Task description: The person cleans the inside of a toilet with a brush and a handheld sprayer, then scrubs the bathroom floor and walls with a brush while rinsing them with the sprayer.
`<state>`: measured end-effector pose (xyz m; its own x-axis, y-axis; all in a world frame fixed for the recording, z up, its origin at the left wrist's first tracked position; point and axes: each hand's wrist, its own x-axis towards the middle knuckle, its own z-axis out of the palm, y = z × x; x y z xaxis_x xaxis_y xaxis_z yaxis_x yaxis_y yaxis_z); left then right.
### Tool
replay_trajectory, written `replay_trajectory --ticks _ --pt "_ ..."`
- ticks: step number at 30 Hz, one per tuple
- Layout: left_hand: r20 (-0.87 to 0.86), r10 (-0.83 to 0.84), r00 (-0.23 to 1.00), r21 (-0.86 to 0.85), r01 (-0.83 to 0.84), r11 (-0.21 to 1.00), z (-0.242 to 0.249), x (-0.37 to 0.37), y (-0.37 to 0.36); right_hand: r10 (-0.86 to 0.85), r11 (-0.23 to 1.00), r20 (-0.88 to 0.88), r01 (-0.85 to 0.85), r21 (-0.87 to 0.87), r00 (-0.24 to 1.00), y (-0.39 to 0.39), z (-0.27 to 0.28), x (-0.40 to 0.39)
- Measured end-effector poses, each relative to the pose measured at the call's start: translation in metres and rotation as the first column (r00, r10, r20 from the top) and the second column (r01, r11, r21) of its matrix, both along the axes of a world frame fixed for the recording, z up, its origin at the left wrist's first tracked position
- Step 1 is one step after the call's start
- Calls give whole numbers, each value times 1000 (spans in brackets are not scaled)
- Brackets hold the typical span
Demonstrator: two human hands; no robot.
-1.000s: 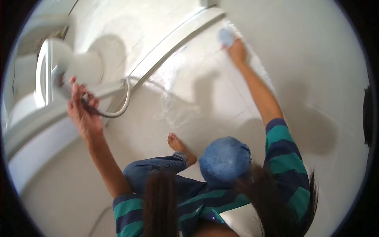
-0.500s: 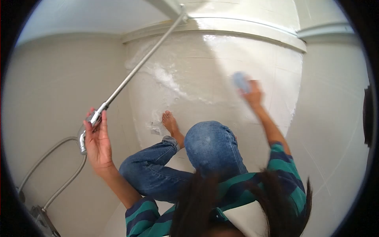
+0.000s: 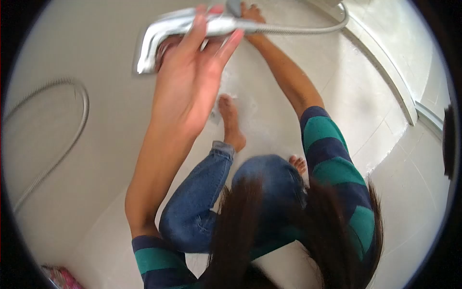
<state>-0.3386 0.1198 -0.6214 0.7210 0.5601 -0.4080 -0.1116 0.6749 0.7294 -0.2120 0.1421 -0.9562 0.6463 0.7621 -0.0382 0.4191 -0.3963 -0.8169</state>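
Observation:
My left hand (image 3: 195, 72) is raised at the upper middle, its fingers wrapped round a chrome hand shower (image 3: 168, 26). The shower's bent head points down and to the left. From its handle a metal hose (image 3: 298, 30) runs right and curls upward. Beyond it, at the top edge, my right hand (image 3: 252, 13) is closed on a blue-grey scrubber (image 3: 234, 7), low against the wall and floor. The frame cuts off part of that scrubber, and the hand shower overlaps my right wrist.
My bare feet (image 3: 230, 118) stand on the wet tiled floor (image 3: 346, 86). A raised sill (image 3: 385, 72) curves along the right. Another stretch of metal hose (image 3: 85, 108) loops by the left wall. Something pink and patterned (image 3: 62, 278) lies at the lower left.
My view has turned left. My left hand has lifted the hand shower higher and swung it round. My right hand has moved the scrubber from the open floor towards the left wall.

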Motion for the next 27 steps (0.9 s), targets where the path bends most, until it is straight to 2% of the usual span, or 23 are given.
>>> replay_trajectory --ticks 2,3,4,5,6,7,8,9,10,12,14,16,18,20,21,22,24,25,26,27 --pt "15 -8 1000 0 8 1000 -1 -4 -3 -43 996 232 60 -64 972 -3 26 -117" --pt "17 1 1000 -17 0 1000 -1 -3 0 -6 999 223 14 -35 975 -13 44 -165" --pt "22 9 1000 -13 -8 1000 1 7 -9 56 997 42 -58 56 998 -30 75 -199" --pt "44 -1 999 -38 3 999 0 6 -6 95 986 -227 -59 157 969 -41 106 -217" --pt "69 -3 998 -37 5 999 -5 1 -3 129 981 -354 -67 181 926 -50 114 -220" --pt "76 0 997 -52 4 999 -9 -7 -3 214 977 -141 -210 38 967 -52 80 -208" --pt "73 -3 997 -51 7 999 -11 -16 -3 329 938 57 -319 -135 943 -52 37 -195" --pt "76 -13 997 -49 17 999 -14 -21 -2 456 870 235 -375 -320 859 -48 6 -181" --pt "85 -25 996 -46 29 999 -20 -24 0 367 898 229 -278 -342 902 -38 -3 -154" --pt "81 -47 996 -45 50 998 -32 -32 4 82 955 161 -31 -295 984 -10 11 -109" --pt "113 -58 992 -52 65 997 -41 -35 2 92 974 170 -53 -221 981 7 20 -161" --pt "121 -53 991 -52 60 997 -45 -34 -2 256 960 226 -221 -172 940 -7 28 -263" --pt "191 -94 977 -20 100 995 -42 -36 -4 521 853 212 -511 -103 827 -39 50 -351" --pt "120 -74 990 -19 76 997 -33 -33 -8 693 714 159 -700 -10 704 -86 66 -377" --pt "92 -68 993 -17 69 997 -29 -29 -9 701 706 168 -708 -19 693 -107 64 -362" --pt "107 -99 989 26 97 995 -29 -26 -6 654 754 208 -650 -100 727 -122 53 -336" --pt "115 -176 978 94 165 982 -32 -33 2 440 884 308 -346 -315 844 -138 30 -234" --pt "101 -154 983 98 144 985 -33 -31 0 316 893 179 -228 -388 932 -138 43 -153" --pt "97 -136 986 109 125 986 -34 -29 0 63 940 173 0 -341 983 -146 59 -81" --pt "85 -111 990 118 101 988 -37 -30 -1 -69 941 133 109 -321 989 -155 57 -52"
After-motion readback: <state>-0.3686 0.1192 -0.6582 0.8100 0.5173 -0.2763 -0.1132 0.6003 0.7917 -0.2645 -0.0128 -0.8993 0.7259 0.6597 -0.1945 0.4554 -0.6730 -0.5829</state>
